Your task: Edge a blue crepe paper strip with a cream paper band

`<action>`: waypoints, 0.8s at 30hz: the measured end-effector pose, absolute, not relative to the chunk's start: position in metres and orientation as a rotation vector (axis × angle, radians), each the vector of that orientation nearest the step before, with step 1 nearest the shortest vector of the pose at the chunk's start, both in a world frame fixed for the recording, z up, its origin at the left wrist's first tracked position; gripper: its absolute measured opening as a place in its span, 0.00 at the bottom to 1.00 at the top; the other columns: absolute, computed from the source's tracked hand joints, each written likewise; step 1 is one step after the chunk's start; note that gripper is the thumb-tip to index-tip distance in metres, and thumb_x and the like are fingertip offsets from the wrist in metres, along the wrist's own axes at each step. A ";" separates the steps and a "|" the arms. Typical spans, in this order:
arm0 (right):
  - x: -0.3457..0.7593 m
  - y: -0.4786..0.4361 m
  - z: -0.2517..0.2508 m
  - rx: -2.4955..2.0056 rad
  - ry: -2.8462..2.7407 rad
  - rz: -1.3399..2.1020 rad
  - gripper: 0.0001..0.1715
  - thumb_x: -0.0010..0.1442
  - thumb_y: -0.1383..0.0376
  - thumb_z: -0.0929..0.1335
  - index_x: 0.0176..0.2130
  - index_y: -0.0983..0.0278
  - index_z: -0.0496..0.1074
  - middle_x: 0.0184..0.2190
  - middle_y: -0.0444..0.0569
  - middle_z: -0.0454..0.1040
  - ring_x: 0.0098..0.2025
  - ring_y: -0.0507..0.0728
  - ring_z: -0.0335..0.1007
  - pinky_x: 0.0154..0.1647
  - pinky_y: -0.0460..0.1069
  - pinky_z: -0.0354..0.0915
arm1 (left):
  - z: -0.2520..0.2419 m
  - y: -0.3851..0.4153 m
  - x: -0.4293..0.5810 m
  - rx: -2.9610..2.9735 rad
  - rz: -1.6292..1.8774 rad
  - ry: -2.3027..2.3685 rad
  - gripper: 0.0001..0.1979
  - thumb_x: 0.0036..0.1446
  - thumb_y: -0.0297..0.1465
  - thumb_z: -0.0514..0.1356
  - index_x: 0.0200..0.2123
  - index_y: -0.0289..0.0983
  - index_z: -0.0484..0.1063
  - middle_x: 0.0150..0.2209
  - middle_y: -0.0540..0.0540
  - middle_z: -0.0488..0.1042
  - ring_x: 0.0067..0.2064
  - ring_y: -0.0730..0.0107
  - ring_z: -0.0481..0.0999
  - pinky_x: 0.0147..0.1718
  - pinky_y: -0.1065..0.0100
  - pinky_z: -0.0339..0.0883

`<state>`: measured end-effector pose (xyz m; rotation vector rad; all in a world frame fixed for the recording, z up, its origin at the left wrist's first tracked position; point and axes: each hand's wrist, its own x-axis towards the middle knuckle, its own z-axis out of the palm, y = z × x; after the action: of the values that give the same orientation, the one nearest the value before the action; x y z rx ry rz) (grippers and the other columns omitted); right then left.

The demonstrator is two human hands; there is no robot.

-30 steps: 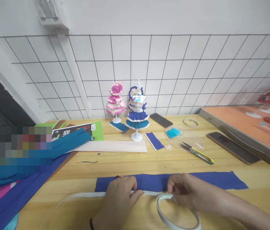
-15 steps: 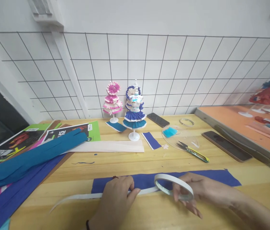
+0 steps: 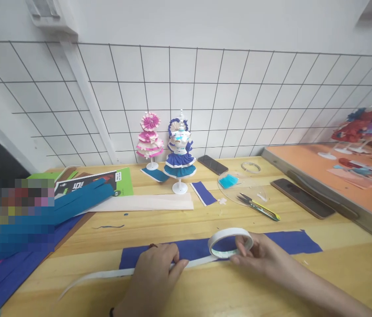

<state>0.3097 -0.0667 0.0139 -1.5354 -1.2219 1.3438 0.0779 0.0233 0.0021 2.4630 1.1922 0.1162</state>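
A strip of dark blue crepe paper [image 3: 289, 242] lies lengthwise across the table in front of me. Along its near edge runs a white strip of tape [image 3: 202, 262], its loose end curling off to the left past the paper. My left hand [image 3: 158, 268] presses on the tape and paper, fingers curled and thumb against the tape. The roll of tape [image 3: 247, 235], tilted up on its rim, is gripped by my right hand [image 3: 260, 253], with fingers inside the ring and thumb below. The strip runs from this roll toward my left hand.
Behind stand small dress forms in pink [image 3: 150, 138] and blue ruffles [image 3: 180, 160]. Thread snips [image 3: 260, 207], a clear disc [image 3: 228, 196] and phones [image 3: 301, 197] [image 3: 213, 164] lie to the right. Folded teal crepe paper [image 3: 83, 198] is at left; an orange-topped box [image 3: 347, 176] borders the right.
My right hand has turned the tape roll more upright, and its fingers have closed around the near rim. My left hand stays on the tape. The whole view has shifted slightly.
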 end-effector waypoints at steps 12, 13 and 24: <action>0.306 -0.062 0.016 -1.684 -1.426 1.001 0.16 0.54 0.61 0.66 0.24 0.61 0.54 0.20 0.37 0.54 0.25 0.50 0.49 0.25 0.44 0.49 | -0.024 0.026 0.081 3.096 0.704 0.504 0.12 0.59 0.25 0.49 0.24 0.38 0.66 0.23 0.50 0.68 0.28 0.69 0.67 0.27 0.68 0.58; 0.307 -0.063 0.016 -1.687 -1.437 0.981 0.16 0.54 0.61 0.66 0.24 0.61 0.54 0.20 0.37 0.55 0.25 0.50 0.50 0.25 0.44 0.50 | -0.026 0.027 0.082 3.118 0.771 0.427 0.15 0.59 0.23 0.46 0.23 0.38 0.65 0.21 0.50 0.67 0.26 0.70 0.66 0.25 0.68 0.57; 0.313 -0.068 0.023 -1.696 -1.530 0.888 0.12 0.58 0.61 0.62 0.25 0.61 0.57 0.22 0.40 0.59 0.26 0.52 0.55 0.27 0.46 0.54 | -0.017 0.023 0.081 2.938 0.464 0.659 0.13 0.59 0.25 0.48 0.26 0.38 0.69 0.26 0.47 0.69 0.31 0.67 0.67 0.29 0.67 0.63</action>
<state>0.3131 -0.0679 0.0225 -1.6955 -1.5301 0.8875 0.0809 0.0231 -0.0174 2.9376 0.6595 0.4643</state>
